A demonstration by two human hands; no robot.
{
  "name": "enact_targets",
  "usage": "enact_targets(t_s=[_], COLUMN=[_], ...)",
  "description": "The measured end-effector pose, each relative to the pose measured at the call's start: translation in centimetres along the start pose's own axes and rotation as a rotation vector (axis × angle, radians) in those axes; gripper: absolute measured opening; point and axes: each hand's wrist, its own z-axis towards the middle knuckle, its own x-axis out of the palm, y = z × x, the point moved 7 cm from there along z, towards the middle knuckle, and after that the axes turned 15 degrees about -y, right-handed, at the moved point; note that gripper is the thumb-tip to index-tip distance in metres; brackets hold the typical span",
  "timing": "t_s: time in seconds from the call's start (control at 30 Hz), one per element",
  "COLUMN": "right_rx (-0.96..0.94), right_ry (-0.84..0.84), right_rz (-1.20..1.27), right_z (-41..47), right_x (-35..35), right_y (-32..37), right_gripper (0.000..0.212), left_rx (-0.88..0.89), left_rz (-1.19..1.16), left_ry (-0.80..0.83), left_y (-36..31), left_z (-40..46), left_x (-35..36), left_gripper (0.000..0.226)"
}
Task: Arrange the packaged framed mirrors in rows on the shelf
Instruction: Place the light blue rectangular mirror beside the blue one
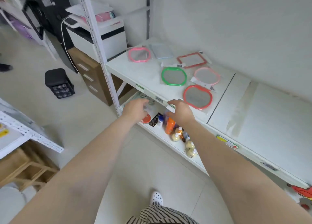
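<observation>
The mirrors are lying in clear, glossy plastic bags, their frames looking like smooth shiny plastic. The shelf is showing a smooth white painted surface on perforated metal uprights. The drawer unit is looking like matt brown wood.

Small shop or stockroom, by look of it. White metal shelf on perforated upright, price labels stuck along front edges. Packaged mirrors in clear sleeves with barcode stickers, laid flat like stock. Lower shelf: bottles and toiletries lined up in row. More slotted racking at left. Printer on wooden drawer cabinet beside shelving, black chair behind. Plain tiled floor, bare white walls.
</observation>
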Motion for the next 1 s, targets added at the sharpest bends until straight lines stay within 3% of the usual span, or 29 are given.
enact_targets(t_s=[0.13, 0.3, 0.53, 0.87, 1.0], right_rx=[-0.038, -0.065, 0.037, 0.301, 0.337], right_ry=[-0.003, 0.015, -0.068, -0.196, -0.188], right_rz=[0.025, 0.005, 0.006, -0.047, -0.081], right_z=[4.7, 9.6, 16.7, 24.6, 27.1], right_x=[1.6, 2.9, 4.4, 6.8, 7.3], right_y=[2.5, 4.1, 5.0, 7.3, 7.2], right_gripper=[0.048, 0.050, 0.050, 0.051, 0.051], left_rx=[-0.002, -0.053, -0.049, 0.188, 0.239], left_rz=[0.014, -0.044, -0.139, -0.032, -0.042], left_ry=[-0.028, -0.021, 0.051, 0.143, 0.140], left_y=[1.5, 3.1, 5.7, 10.3, 9.2], left_z=[3.7, 8.4, 17.5, 30.8, 34.4], left_x=[-1.8, -2.2, -0.3, -1.2, -0.9], left_gripper=[0.045, 0.049, 0.052, 0.053, 0.041])
